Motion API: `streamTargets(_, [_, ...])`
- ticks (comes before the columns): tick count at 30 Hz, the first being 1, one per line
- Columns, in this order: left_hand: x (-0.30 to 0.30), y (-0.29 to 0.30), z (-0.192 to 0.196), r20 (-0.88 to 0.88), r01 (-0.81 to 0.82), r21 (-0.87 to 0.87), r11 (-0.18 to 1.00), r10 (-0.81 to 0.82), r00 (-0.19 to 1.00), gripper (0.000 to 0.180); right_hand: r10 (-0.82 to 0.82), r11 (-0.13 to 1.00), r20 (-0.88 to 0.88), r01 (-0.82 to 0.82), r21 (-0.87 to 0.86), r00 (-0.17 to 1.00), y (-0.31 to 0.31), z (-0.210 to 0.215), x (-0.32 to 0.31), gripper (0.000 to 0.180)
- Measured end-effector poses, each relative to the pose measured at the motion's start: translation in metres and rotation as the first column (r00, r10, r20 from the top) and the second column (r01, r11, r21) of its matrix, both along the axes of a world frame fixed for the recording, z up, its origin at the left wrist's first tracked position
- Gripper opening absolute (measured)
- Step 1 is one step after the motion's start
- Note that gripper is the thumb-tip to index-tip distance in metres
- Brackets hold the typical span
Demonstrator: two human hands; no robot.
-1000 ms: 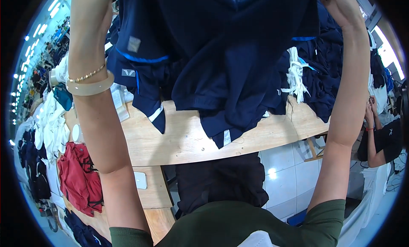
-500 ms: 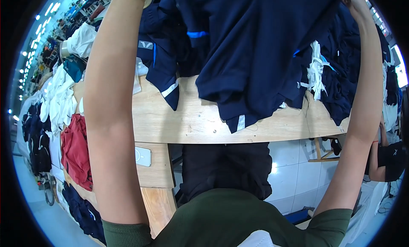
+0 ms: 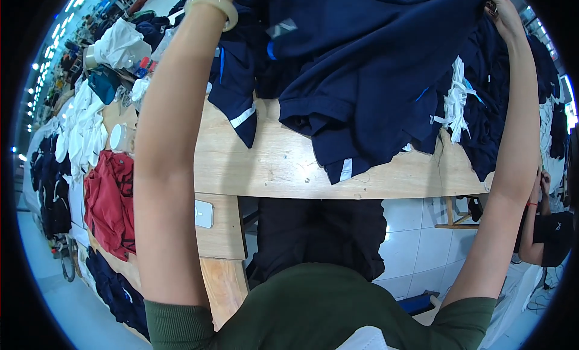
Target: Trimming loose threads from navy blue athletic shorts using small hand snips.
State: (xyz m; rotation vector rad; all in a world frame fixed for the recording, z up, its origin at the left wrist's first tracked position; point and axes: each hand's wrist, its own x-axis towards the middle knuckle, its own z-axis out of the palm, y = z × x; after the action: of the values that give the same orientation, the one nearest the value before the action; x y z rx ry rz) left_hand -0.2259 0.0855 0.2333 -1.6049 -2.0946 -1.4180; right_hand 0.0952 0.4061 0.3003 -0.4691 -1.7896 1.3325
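The tabletop point(image 3: 277, 163) is pale bare wood, flat and hard, smooth with a few small marks; it runs on to the person's left, where a light-coloured card or tag point(image 3: 204, 213) lies on it; navy clothes lie heaped across its far side.

The navy garment point(image 3: 374, 66) is the largest loose thing; it is held up over the tabletop between both raised arms, its lower edge hanging down to brush the wood near the middle. It looks like a soft, matte knit, limp and foldless under its own weight, with a blue trim line and small pale labels at the hem; I judge it light, not slippery, not fragile, and likely to sag or twist wherever it is unsupported; the sound places to take it are the top edge or shoulder seams, well apart, so it hangs flat.

The red cloth point(image 3: 108, 205) lies crumpled at the left end, soft and creased; the white cloths point(image 3: 84, 133) beyond it are bunched and thin-looking; a white tangle of ties point(image 3: 455, 99) lies among the navy pile on the right.

The right hand point(image 3: 502, 11) pinches the garment's upper edge, its grip closed on the fabric; the left hand is out of frame past the top rim, so its grip cannot be told; only the wrist shows, with a pale smooth bangle point(image 3: 212, 5), hard and glossy.
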Motion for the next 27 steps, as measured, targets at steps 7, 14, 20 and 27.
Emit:
streamTargets(7, [0.119, -0.051, -0.08, 0.476, 0.497, -0.479, 0.724, -0.262, 0.84, 0.016, 0.017, 0.998, 0.074, -0.013, -0.057, 0.997, 0.011, -0.01, 0.006, 0.009])
streamTargets(14, [0.118, -0.053, -0.179, 0.217, 0.171, -0.309, 0.936, -0.106, 0.97, 0.023, -0.068, 0.997, 0.135, 0.064, 0.035, 0.988, 0.041, -0.031, 0.008, 0.024])
streamTargets(20, [0.129, -0.045, -0.196, 0.038, 0.058, -0.255, 0.965, -0.05, 0.998, 0.018, -0.072, 0.997, 0.147, 0.07, 0.021, 0.986, 0.044, -0.037, 0.014, 0.023])
streamTargets(27, [0.109, -0.063, -0.191, 0.535, -0.079, 0.076, 0.994, 0.026, 0.845, 0.004, -0.123, 0.992, 0.128, 0.122, 0.015, 0.984, 0.057, -0.041, 0.03, 0.023])
